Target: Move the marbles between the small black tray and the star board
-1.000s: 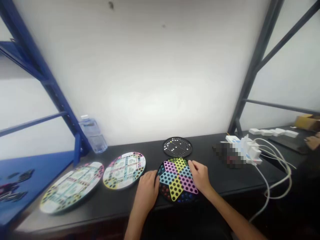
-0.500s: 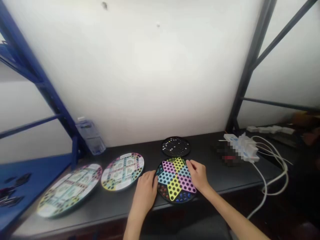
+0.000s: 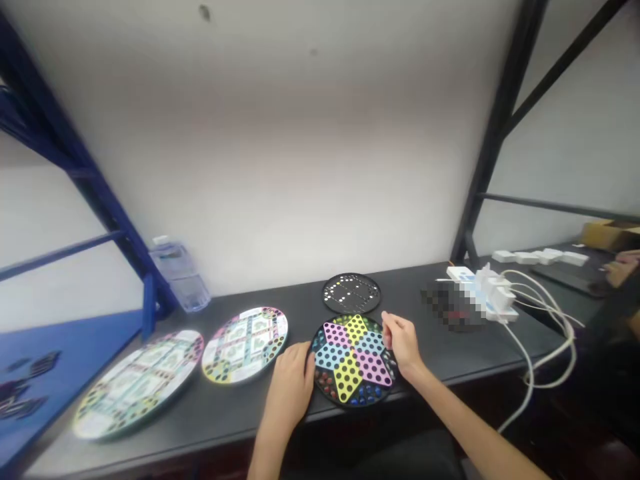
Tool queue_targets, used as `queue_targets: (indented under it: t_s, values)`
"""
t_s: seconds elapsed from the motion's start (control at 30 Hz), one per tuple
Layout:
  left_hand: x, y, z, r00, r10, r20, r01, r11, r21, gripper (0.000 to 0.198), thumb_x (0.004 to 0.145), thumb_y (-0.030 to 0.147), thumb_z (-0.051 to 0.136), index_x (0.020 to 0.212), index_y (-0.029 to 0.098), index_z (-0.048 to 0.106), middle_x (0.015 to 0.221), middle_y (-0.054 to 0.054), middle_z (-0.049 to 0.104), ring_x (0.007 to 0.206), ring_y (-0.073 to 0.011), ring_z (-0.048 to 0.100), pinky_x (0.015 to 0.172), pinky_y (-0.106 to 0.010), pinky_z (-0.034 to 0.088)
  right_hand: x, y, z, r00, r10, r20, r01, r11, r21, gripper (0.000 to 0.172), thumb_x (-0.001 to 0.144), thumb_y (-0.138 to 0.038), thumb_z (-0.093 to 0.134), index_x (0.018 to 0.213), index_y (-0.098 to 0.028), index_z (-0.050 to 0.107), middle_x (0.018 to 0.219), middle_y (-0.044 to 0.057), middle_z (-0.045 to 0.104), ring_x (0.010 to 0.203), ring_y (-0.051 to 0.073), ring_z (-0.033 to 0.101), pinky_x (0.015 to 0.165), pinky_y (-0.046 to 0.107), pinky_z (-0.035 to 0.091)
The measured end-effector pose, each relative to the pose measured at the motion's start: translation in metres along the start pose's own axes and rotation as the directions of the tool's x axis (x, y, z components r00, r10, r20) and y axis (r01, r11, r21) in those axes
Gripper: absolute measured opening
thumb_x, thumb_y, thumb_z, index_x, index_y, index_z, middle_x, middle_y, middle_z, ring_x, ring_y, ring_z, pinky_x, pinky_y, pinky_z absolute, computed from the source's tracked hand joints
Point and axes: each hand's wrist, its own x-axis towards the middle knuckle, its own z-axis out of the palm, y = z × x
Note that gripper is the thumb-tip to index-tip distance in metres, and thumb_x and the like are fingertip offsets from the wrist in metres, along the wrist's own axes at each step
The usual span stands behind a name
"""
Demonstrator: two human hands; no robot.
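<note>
A round black Chinese checkers board (image 3: 353, 350) lies at the table's front edge. Its star is yellow, pink and blue, with coloured marbles in the rim pockets; blue marbles (image 3: 366, 395) sit at the front and reddish ones (image 3: 326, 385) at the front left. My left hand (image 3: 293, 377) holds the board's left rim, thumb along the edge and fingers curled down beside it. Over the right rim, my right hand (image 3: 401, 341) is closed with thumb and forefinger pinched; whatever may be between them is too small to make out.
Behind the board lies a black round lid (image 3: 351, 293) with pale dots. Two round printed game boards (image 3: 245, 345) lie to the left, near a clear plastic bottle (image 3: 181, 275). A white power strip (image 3: 493, 293) with looped cables stands right. Another person's hand (image 3: 623, 267) shows far right.
My right hand has shifted slightly right and up, off the star's points toward the board's right rim. My left hand stays at the left rim. The view has grown darker.
</note>
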Motion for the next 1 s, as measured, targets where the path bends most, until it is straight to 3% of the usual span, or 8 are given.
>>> queue_targets:
  t_s: [0.1,0.17,0.3,0.47,0.53,0.7,1.0]
  values:
    - [0.000,0.000,0.000,1.000,0.000,0.002,0.000,1.000,-0.001,0.033,0.100,0.032,0.038,0.122,0.019,0.059,0.120,-0.011,0.066,0.115,-0.0261,0.060,0.100,-0.045,0.046,0.012,-0.003,-0.012,0.998,0.054,0.019,-0.055,0.994,0.089,0.046,0.088,-0.054,0.055,0.057,-0.021,0.045,0.048,-0.004,0.041,0.043,0.010,0.037,0.044,0.024,0.028]
    - [0.000,0.000,0.000,1.000,-0.002,-0.001,0.002,1.000,-0.004,0.033,0.100,0.032,0.038,0.123,0.019,0.059,0.120,-0.010,0.066,0.114,-0.0261,0.060,0.100,-0.045,0.046,0.019,-0.009,-0.024,0.988,0.063,0.142,-0.066,0.998,0.019,0.045,0.086,-0.053,0.058,0.058,-0.020,0.048,0.048,-0.004,0.043,0.042,0.010,0.038,0.043,0.024,0.028]
    - [0.000,0.000,0.000,1.000,-0.005,0.007,0.005,1.000,-0.008,0.034,0.101,0.032,0.038,0.123,0.018,0.059,0.120,-0.011,0.066,0.115,-0.0263,0.059,0.101,-0.046,0.046,0.029,-0.024,-0.051,0.890,0.090,0.448,0.004,0.979,-0.205,0.033,0.084,-0.048,0.062,0.070,-0.018,0.060,0.053,-0.003,0.053,0.045,0.010,0.043,0.044,0.023,0.031]
    - [0.001,0.000,0.000,1.000,-0.006,0.013,0.006,1.000,-0.005,0.034,0.101,0.032,0.037,0.123,0.018,0.059,0.120,-0.011,0.066,0.115,-0.0262,0.059,0.100,-0.046,0.045,0.031,-0.024,-0.067,0.776,0.130,0.617,0.140,0.919,-0.370,0.025,0.072,-0.038,0.076,0.079,-0.017,0.064,0.065,0.000,0.063,0.060,0.013,0.055,0.056,0.024,0.041]
    - [0.002,0.000,0.000,1.000,-0.004,0.015,0.004,1.000,-0.002,0.034,0.101,0.032,0.037,0.122,0.018,0.060,0.119,-0.011,0.066,0.114,-0.0262,0.060,0.100,-0.046,0.046,0.030,-0.022,-0.067,0.749,0.157,0.643,0.154,0.903,-0.400,0.027,0.068,-0.036,0.080,0.079,-0.017,0.062,0.067,-0.001,0.062,0.062,0.013,0.054,0.057,0.023,0.041]
    - [0.001,-0.001,0.000,1.000,-0.003,0.002,0.003,1.000,0.001,0.034,0.100,0.032,0.038,0.122,0.019,0.060,0.119,-0.011,0.067,0.114,-0.0262,0.061,0.099,-0.045,0.046,0.030,-0.021,-0.066,0.742,0.165,0.649,0.172,0.889,-0.423,0.034,0.061,-0.033,0.084,0.076,-0.018,0.057,0.065,-0.004,0.058,0.061,0.011,0.050,0.056,0.023,0.038]
    - [0.000,-0.002,0.002,1.000,0.006,-0.008,-0.006,1.000,-0.013,0.034,0.100,0.032,0.037,0.123,0.018,0.060,0.119,-0.012,0.066,0.113,-0.0266,0.061,0.100,-0.047,0.046,0.030,-0.021,-0.070,0.690,0.176,0.702,0.152,0.914,-0.377,0.025,0.064,-0.020,0.076,0.080,-0.018,0.057,0.067,-0.003,0.059,0.062,0.012,0.054,0.056,0.023,0.040]
